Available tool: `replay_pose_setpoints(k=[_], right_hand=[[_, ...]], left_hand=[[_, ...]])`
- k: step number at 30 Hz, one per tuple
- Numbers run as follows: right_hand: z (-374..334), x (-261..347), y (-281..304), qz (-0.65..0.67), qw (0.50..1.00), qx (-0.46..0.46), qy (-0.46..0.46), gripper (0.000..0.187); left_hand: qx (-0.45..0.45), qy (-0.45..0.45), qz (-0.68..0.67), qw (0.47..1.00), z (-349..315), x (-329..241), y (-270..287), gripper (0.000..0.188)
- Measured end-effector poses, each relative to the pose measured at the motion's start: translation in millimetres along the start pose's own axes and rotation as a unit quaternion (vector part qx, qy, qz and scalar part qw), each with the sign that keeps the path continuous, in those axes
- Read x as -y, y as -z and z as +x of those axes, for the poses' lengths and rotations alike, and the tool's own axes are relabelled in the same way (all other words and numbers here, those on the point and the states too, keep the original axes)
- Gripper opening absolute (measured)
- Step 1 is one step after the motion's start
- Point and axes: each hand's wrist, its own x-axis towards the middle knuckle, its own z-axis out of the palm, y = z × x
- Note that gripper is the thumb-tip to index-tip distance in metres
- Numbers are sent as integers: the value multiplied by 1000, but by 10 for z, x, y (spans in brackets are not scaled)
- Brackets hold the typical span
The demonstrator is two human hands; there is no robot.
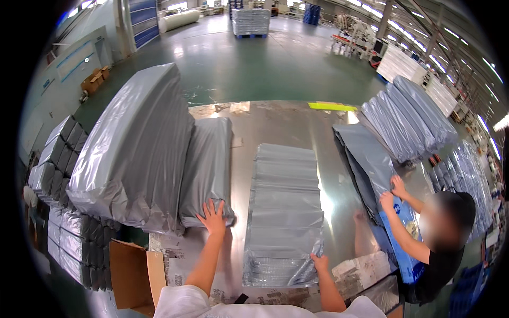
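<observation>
My left hand [213,217] lies with fingers spread on the near end of a grey plastic-wrapped bundle [208,164]. Right beside that bundle, to its left, rises a much taller stack of grey wrapped bundles [132,148]. In front of me a stack of flat grey plastic bags [284,212] rests on the metal table [241,180], its layers stepped like shingles. At the stack's near right edge, my right hand [320,263] is closed on the border of the bags, with some fingers hidden beneath it.
A co-worker [445,228] at the right handles grey plastic sheets [366,148] with both hands. Behind them lie more grey bundles [411,119]. An open cardboard box [130,273] stands below the table's left edge. Yellow tape [332,106] marks the far edge.
</observation>
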Motion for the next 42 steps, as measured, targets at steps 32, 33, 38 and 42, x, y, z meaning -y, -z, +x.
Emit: replay_pose_setpoints(k=[32,33,38,42], right_hand=[[3453,1341,-964,148,987,48,50,42],[3690,1379,-916,149,986,11,76,39],[3790,2400,-733,227,966,-46,112,46],[3009,2378,-684,-63,976,-133,159,49]], left_hand=[[167,-474,-14,864,-1991,-524,-604,60],[151,-483,-15,863,-1786,-636,-643,59],[148,-453,-27,879,-1066,-1088,-697,59],[158,-427,-11,890,-1014,-1157,-745,60]])
